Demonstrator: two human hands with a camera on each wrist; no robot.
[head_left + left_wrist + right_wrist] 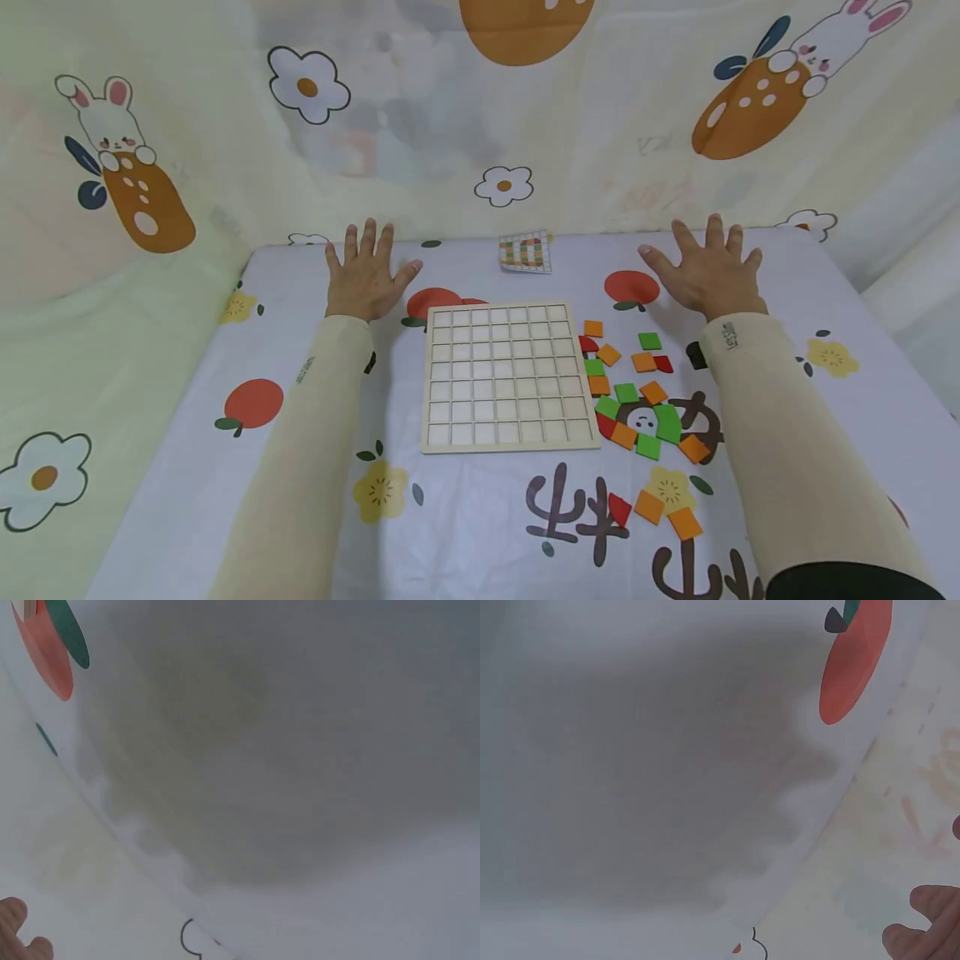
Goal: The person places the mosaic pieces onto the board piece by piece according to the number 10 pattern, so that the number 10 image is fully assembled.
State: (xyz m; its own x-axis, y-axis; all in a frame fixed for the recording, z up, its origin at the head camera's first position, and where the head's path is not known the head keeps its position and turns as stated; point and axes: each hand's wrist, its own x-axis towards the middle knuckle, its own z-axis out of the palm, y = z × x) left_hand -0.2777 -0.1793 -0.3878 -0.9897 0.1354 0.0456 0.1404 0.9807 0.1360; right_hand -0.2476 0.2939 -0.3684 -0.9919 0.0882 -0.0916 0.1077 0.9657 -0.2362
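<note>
Left hand: fingers straight and spread, nothing held; near the grid board's far left corner.
Right hand: fingers likewise spread, grip vacant. Wrist views catch only fingertips and broad shadows; contact with the cloth cannot be told.
Grid board: flat on the cloth-covered desk, between the 2 forearms; count looks like 7 by 7 cells.
Coloured pieces: orange, green and red, loose right of the board. Some sit tight against its edge; whether any lie under it, cannot tell. 1 red and 2 orange lie apart, nearer the wearer.
Pattern card: bent, at the far edge, between the hands; printed grid with coloured squares.
Right sleeve: likely the main hazard; an orange piece lies near it, and a low inward sweep could scatter the group.
Cloth: a tug or wrinkle could shift board and pieces together.
Card risk: a knock could push it off the far edge.
Cloth lettering: large brown characters, partly covered; not readable with confidence.
Sleeve marks: small dark print on both cuffs, too small to read. No brand legible.
</note>
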